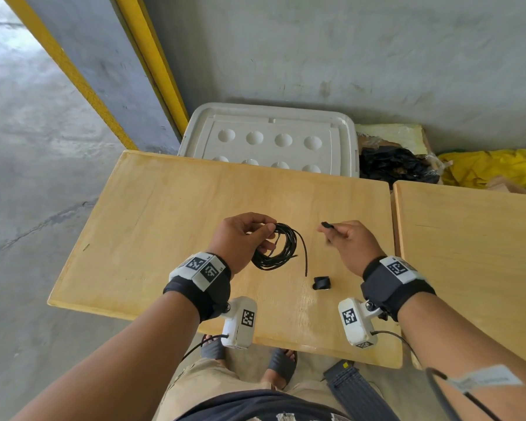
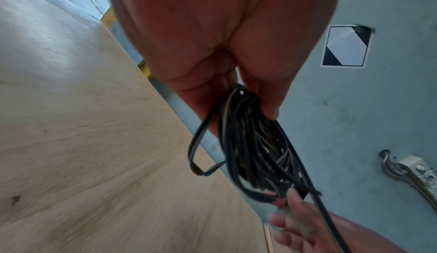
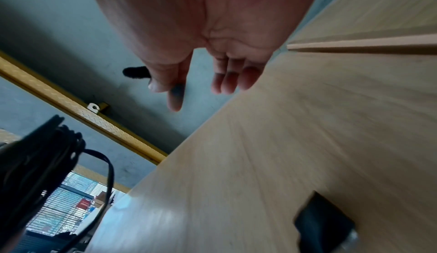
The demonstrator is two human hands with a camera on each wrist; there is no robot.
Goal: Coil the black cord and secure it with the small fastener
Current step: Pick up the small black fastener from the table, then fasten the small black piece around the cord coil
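I stand at a pale wooden table [image 1: 170,208] and look down at my two hands above it. On the left, my left hand [image 1: 240,238] holds the black cord [image 1: 278,250], which is wound into a loose bundle of many loops. My fingers and thumb curl around the far side of the coil, pinching the loops together, and the coil hangs from them just above the tabletop. One free end of the cord arcs out to the right of the coil and drops toward the table. In the left wrist view the bundled loops hang from my fingers [image 2: 198,100], with a short bent end sticking out on the left.

To the right, apart from the coil, my right hand [image 1: 351,241] is raised over the table. Its thumb and forefinger pinch a small black fastener strip [image 1: 327,225], which pokes out to the left toward the coil; the other fingers are loosely extended. On the table nearer to me, between my hands, lies a small black roll of fastener tape [image 1: 322,282].

Beyond the far edge of the table sits a white plastic lid [image 1: 271,129] with round dimples. A second wooden table [image 1: 468,253] stands just beside mine on the right.
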